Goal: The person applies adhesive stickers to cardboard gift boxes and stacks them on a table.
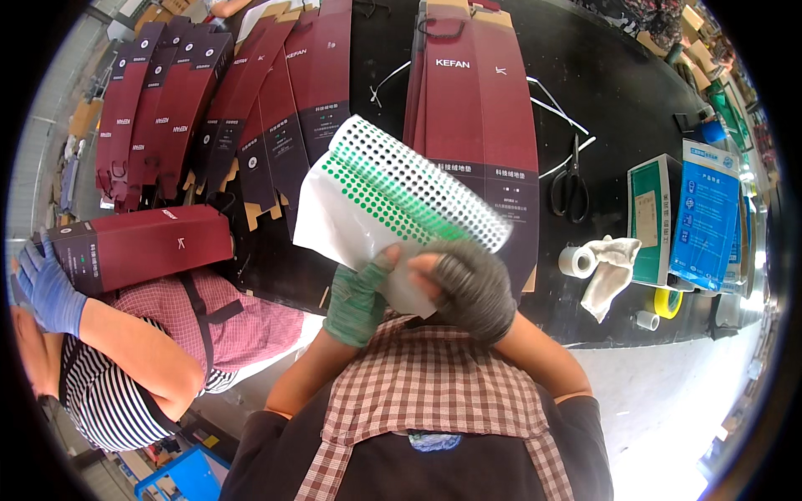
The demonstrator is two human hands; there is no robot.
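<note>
I hold a white sheet of green dot stickers (393, 196) up over the black table (618, 92); many of its dots are gone, leaving empty holes. My left hand (357, 301), in a green glove, grips the sheet's lower edge. My right hand (472, 288), in a dark grey glove, pinches the same edge next to it. Behind the sheet lie flat dark red cartons (476, 100) in a stack.
More flat red cartons (167, 108) fan out at the left. A co-worker at the left, in a blue glove (46, 288), holds an assembled red box (138, 246). Scissors (571, 188), tape rolls (576, 260), a white cloth (610, 271) and blue-green boxes (702, 217) lie at right.
</note>
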